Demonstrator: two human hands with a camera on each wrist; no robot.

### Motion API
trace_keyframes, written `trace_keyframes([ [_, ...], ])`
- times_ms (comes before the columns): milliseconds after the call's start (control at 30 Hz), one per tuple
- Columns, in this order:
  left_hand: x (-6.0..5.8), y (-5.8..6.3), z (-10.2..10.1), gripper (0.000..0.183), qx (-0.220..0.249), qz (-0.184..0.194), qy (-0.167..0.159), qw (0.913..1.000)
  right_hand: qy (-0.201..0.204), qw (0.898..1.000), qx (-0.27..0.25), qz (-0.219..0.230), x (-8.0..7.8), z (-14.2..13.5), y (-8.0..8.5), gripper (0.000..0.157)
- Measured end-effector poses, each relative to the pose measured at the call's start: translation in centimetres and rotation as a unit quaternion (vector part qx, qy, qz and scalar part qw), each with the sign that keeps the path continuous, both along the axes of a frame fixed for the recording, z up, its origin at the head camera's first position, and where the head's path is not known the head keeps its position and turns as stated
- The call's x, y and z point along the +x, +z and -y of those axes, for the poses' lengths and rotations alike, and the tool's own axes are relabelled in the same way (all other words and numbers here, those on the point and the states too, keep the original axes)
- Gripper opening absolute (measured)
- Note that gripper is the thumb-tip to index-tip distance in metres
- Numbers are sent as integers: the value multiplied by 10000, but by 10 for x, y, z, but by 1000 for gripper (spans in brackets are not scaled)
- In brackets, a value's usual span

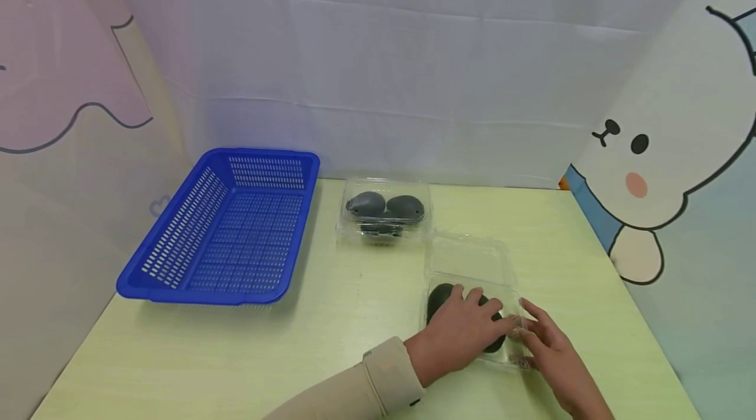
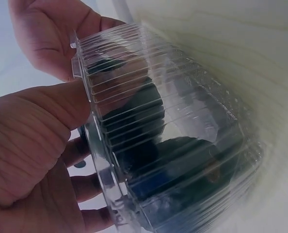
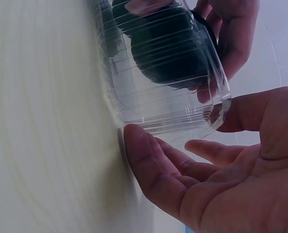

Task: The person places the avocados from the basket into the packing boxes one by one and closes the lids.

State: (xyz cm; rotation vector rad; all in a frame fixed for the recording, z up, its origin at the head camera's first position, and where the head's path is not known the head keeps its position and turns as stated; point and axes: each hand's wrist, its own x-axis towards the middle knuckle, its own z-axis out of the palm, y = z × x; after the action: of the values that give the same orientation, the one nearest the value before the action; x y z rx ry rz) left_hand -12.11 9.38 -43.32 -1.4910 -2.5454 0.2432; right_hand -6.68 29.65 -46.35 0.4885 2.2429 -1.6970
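A clear plastic clamshell box (image 3: pixel 153 109) with its lid (image 1: pixel 466 256) folded back stands before me on the table. Dark avocados (image 1: pixel 439 298) lie inside it. My left hand (image 1: pixel 457 335) reaches over the rim and grips one avocado (image 3: pixel 168 53), thumb on one side and fingers on the other. Part of that avocado is hidden by the hand. At the box's right end, my right hand (image 1: pixel 555 348) holds the corner, with one finger low on the wall and another digit at the rim.
Farther back, a second clear clamshell box (image 1: pixel 384 185) contains several avocados (image 1: pixel 366 203). A blue perforated basket (image 1: pixel 283 275) stands on the left of the pale table (image 1: pixel 378 315). Cloth with cartoon prints (image 1: pixel 401 65) hangs behind and at both sides.
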Motion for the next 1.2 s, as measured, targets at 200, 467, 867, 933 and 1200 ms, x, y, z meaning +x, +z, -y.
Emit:
trace_keyframes([
  [200,-3,2,2,53,-72,99,41,9999,-13,10000,-35,-18,0,1,1,64],
  [467,-3,4,4,52,46,33,7,10000,-24,10000,14,6,0,0,1,61],
  [867,-14,12,14,57,363,365,410,9978,-23,10000,33,46,2,0,1,61],
  [933,-18,13,16,59,372,388,577,9969,-27,10000,30,34,2,1,2,61],
  [1200,-37,15,29,60,559,885,1379,9849,-70,9999,125,97,2,0,1,62],
])
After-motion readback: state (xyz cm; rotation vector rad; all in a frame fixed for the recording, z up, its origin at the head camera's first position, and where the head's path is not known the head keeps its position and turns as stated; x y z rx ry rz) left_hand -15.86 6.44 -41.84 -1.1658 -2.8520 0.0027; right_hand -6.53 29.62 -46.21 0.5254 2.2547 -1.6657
